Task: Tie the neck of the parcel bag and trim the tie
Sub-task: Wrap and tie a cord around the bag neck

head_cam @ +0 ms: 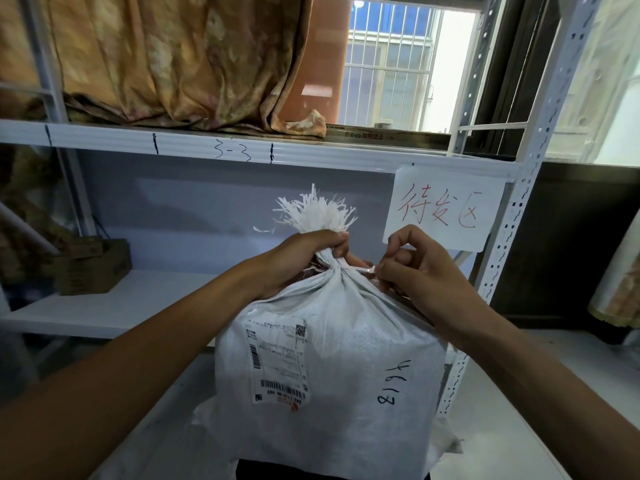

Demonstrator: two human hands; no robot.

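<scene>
Two hands are working at the top of a white woven bag (346, 358), which is standing upright in the near middle of the view, in front of a white metal shelf rack (512, 220). What the bag is resting on is not clear.

The left hand (298, 258) is gripping the gathered neck (330, 266), its fingers (341, 244) curled tight round it just under the frayed top (318, 213), which is fanning upward above the fist. A thin white tie (358, 269) is circling the neck and sticking out to the right. The right hand (415, 268) is pinching that free end, thumb and forefinger pressed together on it, the other fingers curled in beside them.

A shipping label (277, 358) is showing on the bag's left face, and a handwritten number (389, 382) is running down its right side.

On the far left, a cardboard box (91, 266) is sitting on the lower shelf (138, 299). A paper sign (443, 209) with red writing is hanging from the upper shelf (207, 147) at the right, just above the right hand. A patterned curtain (173, 57) is draping onto that upper shelf, with a barred window (391, 64) showing to its right.
</scene>
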